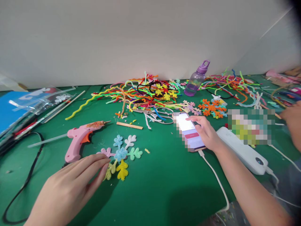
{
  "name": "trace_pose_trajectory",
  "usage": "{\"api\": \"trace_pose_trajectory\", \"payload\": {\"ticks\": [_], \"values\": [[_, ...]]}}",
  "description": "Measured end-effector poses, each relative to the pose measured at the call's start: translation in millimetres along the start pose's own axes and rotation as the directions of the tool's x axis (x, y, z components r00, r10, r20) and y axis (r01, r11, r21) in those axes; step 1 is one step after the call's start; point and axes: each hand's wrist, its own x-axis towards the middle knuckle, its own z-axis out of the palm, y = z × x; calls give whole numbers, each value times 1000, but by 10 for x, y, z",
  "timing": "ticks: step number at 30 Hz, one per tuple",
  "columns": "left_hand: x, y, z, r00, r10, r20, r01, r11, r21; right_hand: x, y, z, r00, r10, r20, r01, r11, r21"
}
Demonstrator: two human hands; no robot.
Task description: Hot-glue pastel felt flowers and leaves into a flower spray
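Note:
My left hand (72, 177) is closed, with thumb and fingertips together at the left petals of a pastel pipe-cleaner flower (121, 153). Blue, white, green, yellow and pink petals fan out from its light blue centre. The fingers hide part of the pink and pale yellow petals. My right hand (207, 133) reaches over a smartphone (194, 135), its index finger stretched onto the lit screen and its thumb apart. A white cable runs from the phone's lower end. Left of the flower lies a pink hot glue gun (78, 139) with a glue stick in its back.
Behind are a heap of colourful pipe cleaners (131, 94), scissors (162, 114) and a purple water bottle (195, 80). An orange pipe-cleaner snowflake (213, 108) and a white power bank (242, 150) lie right. Another person's hand (293, 122) shows at the right edge. A black cord (30, 175) curls left.

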Motion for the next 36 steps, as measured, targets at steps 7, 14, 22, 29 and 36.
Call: {"api": "trace_pose_trajectory", "payload": {"ticks": [7, 14, 22, 29, 36], "values": [[-14, -9, 10, 1000, -16, 7, 16, 1000, -17, -4, -12, -13, 1000, -27, -8, 27, 998, -49], [-42, -32, 18, 1000, 3, 20, -3, 1000, -10, 20, -44, -41, 991, -119, -57, 116, 992, -42], [-28, 1, 28, 1000, 0, -2, 0, 1000, -17, 23, -33, -29, 993, -121, -13, 120, 990, -71], [-22, 32, 18, 999, -39, -15, 39, 998, -45, 75, -11, 40, 995, -75, 66, 76, 997, -14], [-44, 4, 31, 999, -39, 4, 39, 998, -45, 76, 8, 44, 997, -38, 68, 37, 999, 8]]}}
